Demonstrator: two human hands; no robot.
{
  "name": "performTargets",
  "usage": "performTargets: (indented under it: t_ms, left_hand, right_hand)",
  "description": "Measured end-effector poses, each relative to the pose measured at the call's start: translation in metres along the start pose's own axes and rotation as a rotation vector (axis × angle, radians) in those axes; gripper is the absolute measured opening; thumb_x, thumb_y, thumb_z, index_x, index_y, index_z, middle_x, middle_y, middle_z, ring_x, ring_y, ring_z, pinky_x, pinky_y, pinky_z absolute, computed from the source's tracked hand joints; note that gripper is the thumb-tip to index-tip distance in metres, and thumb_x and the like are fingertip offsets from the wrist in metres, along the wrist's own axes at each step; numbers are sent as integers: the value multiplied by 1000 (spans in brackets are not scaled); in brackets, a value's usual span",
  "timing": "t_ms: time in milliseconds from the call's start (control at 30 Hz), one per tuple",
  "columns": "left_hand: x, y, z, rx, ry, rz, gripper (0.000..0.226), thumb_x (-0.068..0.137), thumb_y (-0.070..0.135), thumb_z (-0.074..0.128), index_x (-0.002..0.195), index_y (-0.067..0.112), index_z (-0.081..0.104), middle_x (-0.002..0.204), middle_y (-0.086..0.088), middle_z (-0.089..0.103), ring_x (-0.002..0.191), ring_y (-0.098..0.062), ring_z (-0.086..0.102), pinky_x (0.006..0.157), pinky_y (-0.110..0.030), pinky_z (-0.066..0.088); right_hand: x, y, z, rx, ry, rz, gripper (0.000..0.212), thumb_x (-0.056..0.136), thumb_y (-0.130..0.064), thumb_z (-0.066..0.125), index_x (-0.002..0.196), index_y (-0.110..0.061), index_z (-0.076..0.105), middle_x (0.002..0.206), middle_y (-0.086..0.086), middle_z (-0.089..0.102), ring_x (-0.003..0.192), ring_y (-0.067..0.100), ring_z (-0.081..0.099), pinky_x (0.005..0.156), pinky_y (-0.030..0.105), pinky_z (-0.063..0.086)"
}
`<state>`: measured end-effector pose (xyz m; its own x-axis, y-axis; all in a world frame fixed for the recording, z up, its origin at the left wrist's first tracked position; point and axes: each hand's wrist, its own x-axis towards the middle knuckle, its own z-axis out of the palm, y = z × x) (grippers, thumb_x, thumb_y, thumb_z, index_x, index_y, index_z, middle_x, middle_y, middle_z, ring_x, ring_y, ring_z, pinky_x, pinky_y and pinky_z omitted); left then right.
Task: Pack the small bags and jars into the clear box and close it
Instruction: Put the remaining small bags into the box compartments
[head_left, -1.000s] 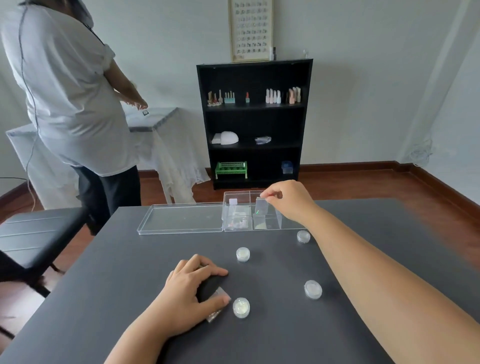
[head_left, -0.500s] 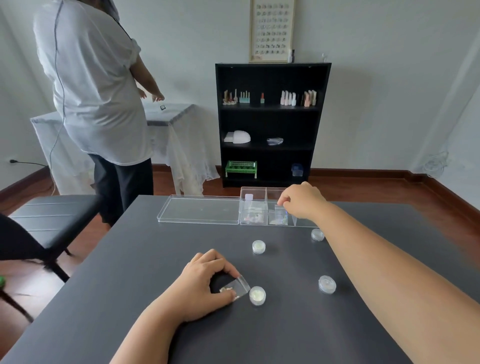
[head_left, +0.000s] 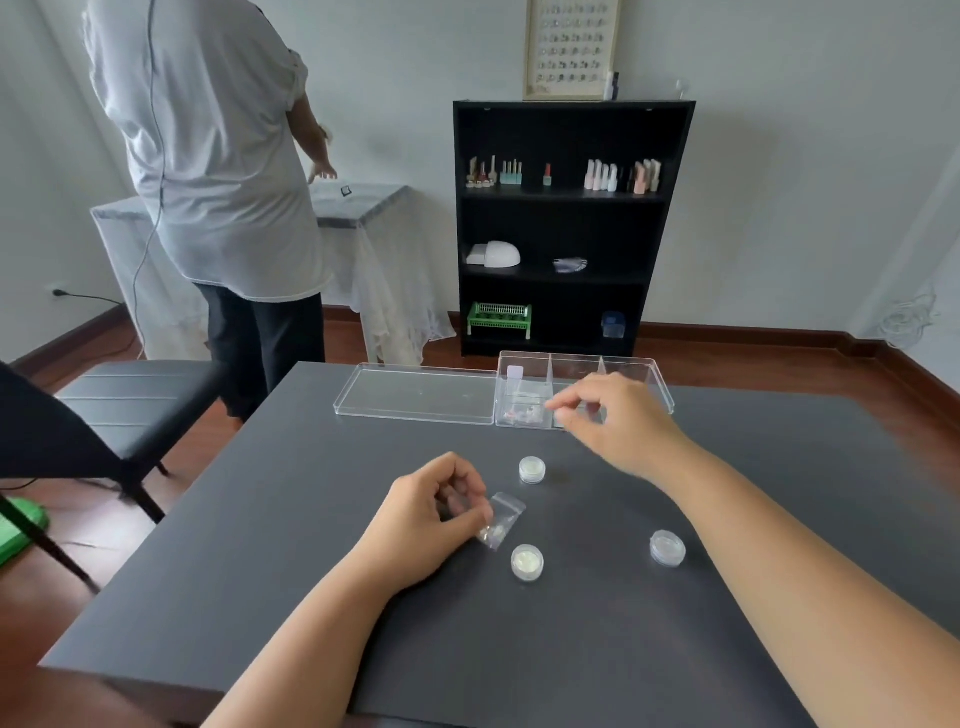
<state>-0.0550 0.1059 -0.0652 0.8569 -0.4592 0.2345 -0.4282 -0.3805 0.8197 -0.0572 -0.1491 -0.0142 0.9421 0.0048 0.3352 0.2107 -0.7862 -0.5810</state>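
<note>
The clear box (head_left: 660, 379) stands open at the table's far edge, its lid (head_left: 415, 397) lying flat to its left. Small bags (head_left: 522, 410) lie in its left compartment. My right hand (head_left: 610, 423) hovers in front of the box with fingers apart and nothing in it. My left hand (head_left: 434, 512) pinches a small clear bag (head_left: 501, 519) just above the table. Three small round jars sit on the dark table: one (head_left: 532, 469) near the middle, one (head_left: 527, 561) beside the held bag, one (head_left: 667, 547) to the right.
A person in a white shirt (head_left: 218, 156) stands at the back left by a cloth-covered table (head_left: 374, 234). A black shelf (head_left: 566, 228) with bottles stands against the wall. A black chair (head_left: 130, 400) is at the table's left.
My right hand has drawn back from the box with nothing in it, leaving the bag inside. My left hand has lifted its small bag off the table.
</note>
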Motion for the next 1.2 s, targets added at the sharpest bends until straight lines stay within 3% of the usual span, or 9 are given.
performTargets:
  t_ms: [133,267,367,533,633,767,900,1100,1200]
  left_hand:
    - [18,11,8,-42,98,63,20,75,20,78,80,28,61,75,18,65,60,-2,52,59,-9,39]
    - [40,24,15,-55,130,136,21,76,21,77,81,30,60,77,19,66,62,-1,53,60,-8,39]
    - [60,31,20,68,163,205,19,79,29,75,90,33,60,91,21,65,83,-3,56,74,-7,36]
    - [93,23,25,419,201,282,37,88,27,65,124,20,60,131,5,57,127,-22,45,106,-37,34]
    - [96,13,37,500,132,277,46,92,27,58,137,21,51,144,4,49,143,-24,28,118,-42,14]
    - [94,4,46,679,59,309,54,96,34,48,147,28,33,153,9,36,148,-18,13,114,-42,-15]
    - [90,-2,48,692,14,283,52,97,35,43,148,29,32,155,12,29,148,-15,8,115,-46,-12]
    - [89,-3,50,677,-18,253,46,98,39,41,144,32,39,157,15,23,148,-14,3,115,-49,-11]
    - [89,-3,48,663,-30,247,46,98,40,41,143,32,40,157,16,22,148,-12,2,115,-50,-11]
  right_hand:
    - [-23,-17,8,207,-250,5,25,72,-52,76,93,-38,75,83,-18,70,71,-2,54,62,9,41]
    - [-22,-12,9,188,-109,-36,10,79,-34,77,86,-27,78,74,-16,66,64,-2,51,58,12,41]
    - [-15,-3,-4,138,-7,-35,4,85,-26,73,86,-27,77,77,-18,65,67,-1,55,60,9,41]
    - [13,24,-37,-66,133,36,10,88,-22,69,91,-25,78,89,-12,62,75,2,52,64,15,36]
    - [33,37,-50,-70,146,115,4,80,-27,78,76,-26,78,85,-14,63,73,1,54,61,17,36]
    - [58,43,-50,-73,80,182,10,74,-28,83,67,-27,75,77,-15,68,72,2,61,61,17,41]
    - [76,47,-41,-188,-152,211,4,82,-26,76,78,-28,77,77,-12,71,76,4,65,61,19,46]
    - [85,45,-32,-359,-336,268,12,90,-23,64,82,-23,73,88,-7,69,75,8,61,57,22,46]
    - [83,44,-25,-432,-344,322,16,87,-15,61,81,-19,75,104,-1,65,82,19,63,70,34,56]
